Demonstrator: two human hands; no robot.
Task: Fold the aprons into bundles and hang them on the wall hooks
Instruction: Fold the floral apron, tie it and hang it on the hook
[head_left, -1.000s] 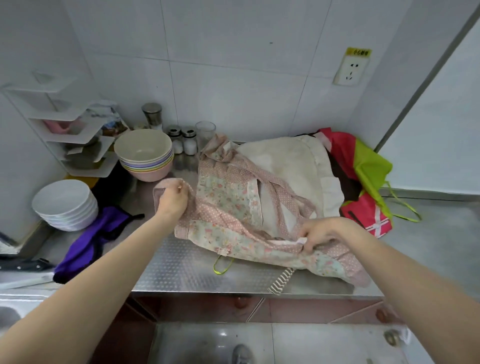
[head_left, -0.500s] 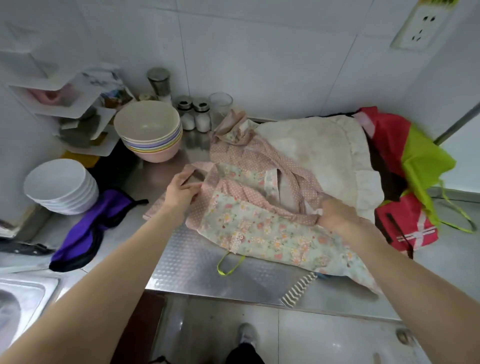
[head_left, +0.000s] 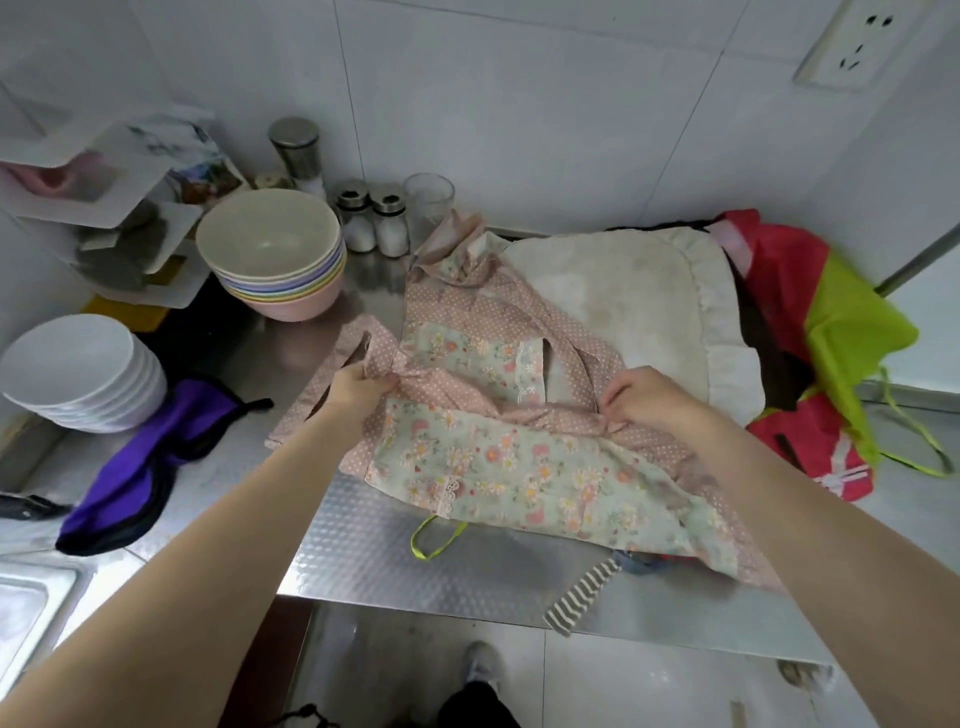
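A pink polka-dot and floral apron (head_left: 498, 457) lies spread on the steel counter (head_left: 374, 561), partly over a cream ruffled apron (head_left: 623, 291). My left hand (head_left: 358, 389) grips the pink fabric at the apron's left edge. My right hand (head_left: 644, 395) pinches the pink dotted band near its middle right. A red and lime-green apron pile (head_left: 810, 332) sits at the right by the wall. A purple apron (head_left: 150, 457) lies bunched at the left. No wall hooks are in view.
Stacked pastel bowls (head_left: 275, 254) and white plates (head_left: 78, 369) stand at the left, with shakers (head_left: 374, 223) and a glass (head_left: 428, 200) by the tiled wall. A corner shelf (head_left: 109, 197) is far left, a sink (head_left: 26, 613) bottom left. A striped strap (head_left: 582, 592) hangs off the front edge.
Both hands have shifted along the pink apron: the left hand gathered the left edge inward, the right hand moved up onto the dotted band. The view tilted down and closer.
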